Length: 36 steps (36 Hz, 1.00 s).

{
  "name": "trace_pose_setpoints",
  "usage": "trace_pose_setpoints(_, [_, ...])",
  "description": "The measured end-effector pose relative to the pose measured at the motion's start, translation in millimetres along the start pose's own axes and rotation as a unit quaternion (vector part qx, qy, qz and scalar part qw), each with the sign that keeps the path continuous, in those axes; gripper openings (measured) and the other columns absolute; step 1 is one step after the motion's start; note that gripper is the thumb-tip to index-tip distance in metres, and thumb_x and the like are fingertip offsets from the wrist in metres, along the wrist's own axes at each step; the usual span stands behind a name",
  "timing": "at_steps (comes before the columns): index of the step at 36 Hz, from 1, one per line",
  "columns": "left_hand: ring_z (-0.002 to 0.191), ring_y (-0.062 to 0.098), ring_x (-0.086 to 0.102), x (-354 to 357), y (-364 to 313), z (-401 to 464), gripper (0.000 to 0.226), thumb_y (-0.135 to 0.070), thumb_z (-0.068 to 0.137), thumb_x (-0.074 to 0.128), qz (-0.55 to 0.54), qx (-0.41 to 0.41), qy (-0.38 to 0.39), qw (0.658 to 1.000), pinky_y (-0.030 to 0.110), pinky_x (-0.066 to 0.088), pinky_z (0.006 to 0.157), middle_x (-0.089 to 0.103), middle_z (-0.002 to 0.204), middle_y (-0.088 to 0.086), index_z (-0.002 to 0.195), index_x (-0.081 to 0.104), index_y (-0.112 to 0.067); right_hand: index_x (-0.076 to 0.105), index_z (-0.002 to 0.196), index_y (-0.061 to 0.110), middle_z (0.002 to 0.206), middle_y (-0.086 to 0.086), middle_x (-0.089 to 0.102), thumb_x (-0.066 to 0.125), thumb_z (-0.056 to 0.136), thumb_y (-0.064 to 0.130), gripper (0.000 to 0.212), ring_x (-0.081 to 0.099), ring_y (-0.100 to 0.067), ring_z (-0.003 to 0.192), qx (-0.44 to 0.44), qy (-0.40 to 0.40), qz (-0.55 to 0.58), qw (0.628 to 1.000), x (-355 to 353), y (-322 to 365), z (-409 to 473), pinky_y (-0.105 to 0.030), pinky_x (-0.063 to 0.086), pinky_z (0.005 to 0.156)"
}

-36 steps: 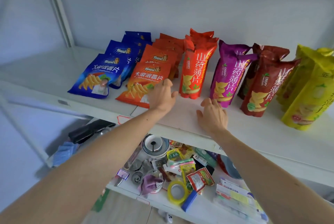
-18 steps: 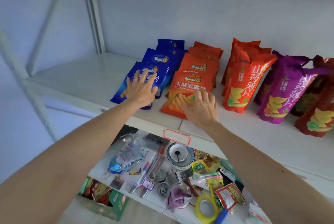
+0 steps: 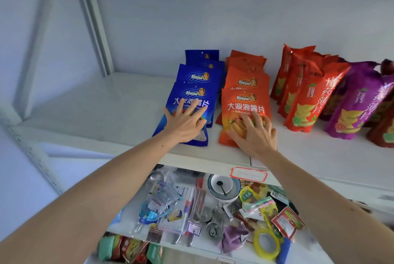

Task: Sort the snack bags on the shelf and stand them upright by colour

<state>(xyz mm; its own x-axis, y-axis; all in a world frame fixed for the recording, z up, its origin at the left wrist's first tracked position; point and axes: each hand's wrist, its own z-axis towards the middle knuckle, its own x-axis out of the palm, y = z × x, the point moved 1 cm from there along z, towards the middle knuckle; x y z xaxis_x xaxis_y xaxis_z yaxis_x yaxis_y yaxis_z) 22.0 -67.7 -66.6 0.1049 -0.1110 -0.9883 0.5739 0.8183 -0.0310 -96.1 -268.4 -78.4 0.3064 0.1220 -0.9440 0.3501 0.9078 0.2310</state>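
Both hands now further forward, spread flat: left hand (image 3: 185, 123) on blue bag (image 3: 193, 102), right hand (image 3: 254, 133) on orange bag (image 3: 245, 106).

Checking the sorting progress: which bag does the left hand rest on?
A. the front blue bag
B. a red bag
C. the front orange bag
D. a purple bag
A: the left hand lies with fingers spread on the front blue bag, while the right hand presses the front orange bag.
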Motion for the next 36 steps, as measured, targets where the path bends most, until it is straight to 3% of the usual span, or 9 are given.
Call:
trace_pose_setpoints(9, [0.149, 0.035, -0.005, -3.1, 1.6, -1.3, 0.053, -0.05, 0.102, 0.025, 0.009, 0.015, -0.004, 1.0, 0.075, 0.012, 0.108, 0.0, 0.163, -0.008, 0.151, 0.012, -0.037, 0.023, 0.145, 0.043, 0.16, 0.002, 0.014, 0.032, 0.079, 0.086, 0.079, 0.011, -0.037, 0.144, -0.003, -0.003, -0.013, 1.0, 1.7, 0.0, 2.9, -0.063, 0.021, 0.112])
trace_pose_setpoints(21, [0.147, 0.033, 0.008, 0.2, 1.0, -1.6, 0.051, -0.051, 0.1, 0.033, -0.014, 0.029, -0.058, 0.998, 0.07, 0.015, 0.111, 0.012, 0.16, 0.0, 0.147, 0.028, -0.031, 0.028, 0.144, 0.039, 0.158, -0.002, 0.018, 0.035, 0.08, 0.083, 0.079, 0.015, -0.036, 0.143, -0.009, -0.018, -0.021, 1.0, -2.3, 2.9, 2.1, -0.06, 0.022, 0.111])
trace_pose_setpoints(36, [0.148, 0.031, 0.009, -2.8, 2.3, -2.9, 0.054, -0.049, 0.101, 0.034, -0.024, 0.033, -0.058, 0.997, 0.066, 0.015, 0.112, 0.013, 0.16, 0.001, 0.149, 0.024, -0.029, 0.028, 0.144, 0.034, 0.157, -0.004, 0.025, 0.036, 0.078, 0.084, 0.084, 0.019, -0.036, 0.143, -0.002, -0.024, -0.02, 1.0, -7.2, 3.4, -1.7, -0.058, 0.021, 0.112])
